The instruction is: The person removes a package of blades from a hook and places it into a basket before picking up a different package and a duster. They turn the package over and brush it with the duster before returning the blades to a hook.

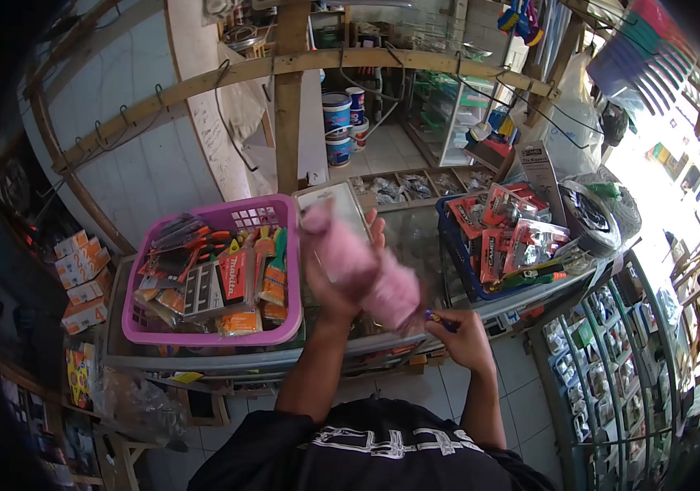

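Observation:
A long, soft pink thing (391, 295), smeared by motion and looking like a duster, slants over the counter between my hands. My right hand (466, 340) is closed around a small blue-purple end, seemingly its handle. Behind and under the pink part is my left hand (333, 290), its palm partly covered and its visible fingers stretched upward. Left of that hand stands a pink-purple basket (294, 282) of packaged tools, including a boxed Makita item (223, 286). Beyond my right hand sits a dark blue basket (450, 260) with red carded packages (493, 254).
Under the baskets runs a glass-topped counter (415, 233), with a divided tray (415, 186) of small parts at its back. A wooden rail (317, 61) with wire hooks crosses overhead. Coiled wire (595, 217) lies at the right end. Stacked orange-white boxes (81, 282) stand left.

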A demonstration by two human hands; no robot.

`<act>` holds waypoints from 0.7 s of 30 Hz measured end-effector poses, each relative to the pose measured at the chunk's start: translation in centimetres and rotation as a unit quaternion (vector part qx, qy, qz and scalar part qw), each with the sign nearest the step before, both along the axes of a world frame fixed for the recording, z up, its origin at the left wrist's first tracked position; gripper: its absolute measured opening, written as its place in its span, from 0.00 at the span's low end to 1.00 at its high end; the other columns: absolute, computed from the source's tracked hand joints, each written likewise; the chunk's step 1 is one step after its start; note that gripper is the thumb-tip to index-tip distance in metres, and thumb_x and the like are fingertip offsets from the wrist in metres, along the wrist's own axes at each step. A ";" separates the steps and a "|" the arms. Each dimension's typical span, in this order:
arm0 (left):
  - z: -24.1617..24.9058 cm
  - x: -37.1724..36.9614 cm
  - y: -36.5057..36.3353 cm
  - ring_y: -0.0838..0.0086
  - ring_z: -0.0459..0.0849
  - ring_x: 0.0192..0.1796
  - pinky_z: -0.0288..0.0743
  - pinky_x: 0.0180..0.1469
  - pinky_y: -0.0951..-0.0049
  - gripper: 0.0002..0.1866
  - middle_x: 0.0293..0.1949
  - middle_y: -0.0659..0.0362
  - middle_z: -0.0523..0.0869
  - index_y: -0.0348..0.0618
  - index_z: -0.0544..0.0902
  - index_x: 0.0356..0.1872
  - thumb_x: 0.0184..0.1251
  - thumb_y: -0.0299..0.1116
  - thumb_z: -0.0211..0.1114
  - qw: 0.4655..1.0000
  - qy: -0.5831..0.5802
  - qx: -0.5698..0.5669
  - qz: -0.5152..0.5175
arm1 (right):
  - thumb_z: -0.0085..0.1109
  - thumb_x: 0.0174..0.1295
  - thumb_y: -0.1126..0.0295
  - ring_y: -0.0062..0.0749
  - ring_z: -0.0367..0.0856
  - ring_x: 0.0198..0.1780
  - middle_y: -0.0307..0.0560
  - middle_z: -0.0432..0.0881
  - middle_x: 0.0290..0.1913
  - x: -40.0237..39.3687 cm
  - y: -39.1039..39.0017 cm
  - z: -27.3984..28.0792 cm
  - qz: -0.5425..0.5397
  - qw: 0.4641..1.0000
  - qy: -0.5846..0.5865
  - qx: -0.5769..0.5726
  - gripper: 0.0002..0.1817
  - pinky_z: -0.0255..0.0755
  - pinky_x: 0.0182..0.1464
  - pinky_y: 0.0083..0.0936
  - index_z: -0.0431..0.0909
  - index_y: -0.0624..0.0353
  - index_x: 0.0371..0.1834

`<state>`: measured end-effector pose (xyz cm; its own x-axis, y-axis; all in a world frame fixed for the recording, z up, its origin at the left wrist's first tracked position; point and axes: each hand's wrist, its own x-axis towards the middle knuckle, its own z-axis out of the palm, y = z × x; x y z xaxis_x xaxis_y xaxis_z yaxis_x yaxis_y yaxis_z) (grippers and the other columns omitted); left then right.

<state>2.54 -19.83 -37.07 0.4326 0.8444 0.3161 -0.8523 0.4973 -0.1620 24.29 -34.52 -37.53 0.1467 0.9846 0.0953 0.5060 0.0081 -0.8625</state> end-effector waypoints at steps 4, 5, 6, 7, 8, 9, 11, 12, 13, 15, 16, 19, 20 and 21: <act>-1.5 1.6 0.6 0.46 0.72 0.80 0.70 0.79 0.42 0.48 0.80 0.41 0.69 0.39 0.60 0.85 0.81 0.71 0.47 0.954 0.229 0.081 0.176 | 0.75 0.68 0.66 0.26 0.80 0.32 0.53 0.88 0.31 0.5 -0.6 0.3 0.018 0.999 -0.019 -0.022 0.15 0.76 0.40 0.33 0.91 0.65 0.50; -1.6 3.0 0.4 0.46 0.71 0.80 0.69 0.80 0.42 0.49 0.81 0.41 0.69 0.39 0.60 0.85 0.81 0.71 0.46 0.956 0.217 0.102 0.168 | 0.74 0.68 0.66 0.26 0.80 0.32 0.54 0.88 0.30 0.0 -0.5 0.7 0.040 0.998 -0.032 -0.026 0.14 0.76 0.40 0.33 0.91 0.65 0.50; -1.7 3.9 0.2 0.46 0.71 0.81 0.68 0.80 0.41 0.49 0.81 0.42 0.69 0.39 0.61 0.85 0.81 0.72 0.46 0.958 0.206 0.123 0.157 | 0.73 0.70 0.66 0.25 0.77 0.30 0.53 0.84 0.28 -1.0 -0.2 1.2 0.048 0.999 -0.011 0.010 0.14 0.74 0.38 0.33 0.90 0.65 0.50; -1.9 4.4 -0.3 0.46 0.70 0.81 0.67 0.81 0.42 0.49 0.81 0.41 0.69 0.38 0.61 0.85 0.82 0.71 0.46 0.968 0.188 0.112 0.119 | 0.72 0.71 0.66 0.27 0.75 0.29 0.53 0.81 0.27 -1.7 0.1 1.1 0.031 0.999 0.028 -0.017 0.14 0.73 0.36 0.32 0.89 0.66 0.52; -2.1 4.9 -0.8 0.46 0.69 0.82 0.66 0.81 0.42 0.49 0.81 0.40 0.68 0.38 0.60 0.85 0.82 0.70 0.47 0.977 0.169 0.104 0.082 | 0.72 0.71 0.66 0.27 0.75 0.29 0.53 0.82 0.27 -1.9 0.5 0.3 0.013 0.999 0.050 -0.005 0.14 0.73 0.37 0.31 0.89 0.66 0.51; -2.2 5.2 -1.2 0.45 0.68 0.82 0.65 0.82 0.42 0.49 0.81 0.39 0.68 0.37 0.60 0.85 0.82 0.70 0.47 0.983 0.149 0.096 0.046 | 0.71 0.72 0.66 0.27 0.76 0.30 0.52 0.83 0.27 -2.1 1.0 0.1 -0.004 0.997 0.071 0.010 0.14 0.73 0.37 0.31 0.89 0.67 0.51; -2.2 5.4 -1.6 0.45 0.66 0.83 0.64 0.82 0.43 0.49 0.81 0.38 0.68 0.37 0.61 0.85 0.81 0.69 0.49 0.984 0.136 0.118 0.017 | 0.71 0.72 0.66 0.26 0.76 0.31 0.52 0.83 0.28 -2.2 0.9 0.5 -0.034 0.998 0.033 0.035 0.14 0.74 0.37 0.31 0.89 0.67 0.52; -2.3 5.2 -1.6 0.45 0.66 0.83 0.64 0.83 0.43 0.48 0.81 0.39 0.67 0.38 0.61 0.85 0.80 0.69 0.51 0.979 0.140 0.145 0.024 | 0.71 0.71 0.66 0.25 0.77 0.31 0.51 0.83 0.28 -2.3 0.9 0.7 -0.047 0.998 0.014 0.046 0.14 0.74 0.37 0.31 0.89 0.67 0.52; -2.5 4.8 -1.6 0.45 0.65 0.83 0.64 0.83 0.44 0.48 0.81 0.39 0.67 0.39 0.62 0.85 0.79 0.70 0.52 0.974 0.145 0.171 0.032 | 0.71 0.71 0.67 0.25 0.77 0.31 0.51 0.84 0.28 -1.9 0.7 0.6 -0.018 0.999 0.019 0.043 0.15 0.74 0.38 0.31 0.89 0.67 0.52; -4.0 4.0 -0.6 0.47 0.68 0.82 0.65 0.82 0.46 0.44 0.80 0.40 0.69 0.39 0.69 0.80 0.81 0.68 0.52 0.977 0.143 0.144 0.061 | 0.72 0.70 0.67 0.25 0.77 0.31 0.51 0.84 0.29 -0.6 0.5 -0.7 0.041 0.998 0.032 0.035 0.15 0.75 0.39 0.31 0.89 0.67 0.53; -2.8 3.5 -1.3 0.47 0.67 0.82 0.65 0.82 0.47 0.42 0.80 0.39 0.70 0.38 0.72 0.77 0.81 0.67 0.52 0.977 0.155 0.119 0.083 | 0.73 0.69 0.67 0.27 0.78 0.31 0.53 0.86 0.30 -0.3 0.7 -1.5 0.008 0.998 0.045 0.041 0.16 0.76 0.40 0.33 0.89 0.67 0.54; -2.8 2.4 -1.6 0.47 0.67 0.83 0.65 0.82 0.45 0.42 0.80 0.40 0.71 0.40 0.72 0.77 0.80 0.67 0.53 0.946 0.256 0.057 0.189 | 0.73 0.68 0.66 0.28 0.80 0.31 0.55 0.88 0.32 -0.4 0.4 -1.4 -0.022 0.999 0.029 0.029 0.17 0.77 0.40 0.33 0.89 0.67 0.54; -3.4 2.2 -1.7 0.49 0.69 0.82 0.65 0.81 0.45 0.42 0.80 0.43 0.72 0.42 0.72 0.78 0.81 0.68 0.52 0.945 0.229 0.149 0.180 | 0.74 0.68 0.65 0.28 0.80 0.31 0.58 0.88 0.33 -0.4 0.2 -0.7 0.009 0.999 0.028 -0.015 0.17 0.77 0.40 0.34 0.89 0.67 0.53; -3.4 2.1 -1.8 0.51 0.71 0.81 0.65 0.81 0.44 0.41 0.79 0.45 0.74 0.44 0.71 0.79 0.81 0.68 0.52 0.935 0.199 0.240 0.170 | 0.74 0.68 0.66 0.28 0.81 0.31 0.58 0.88 0.33 -0.5 0.6 -0.9 0.009 1.000 0.027 0.002 0.17 0.77 0.40 0.34 0.89 0.67 0.53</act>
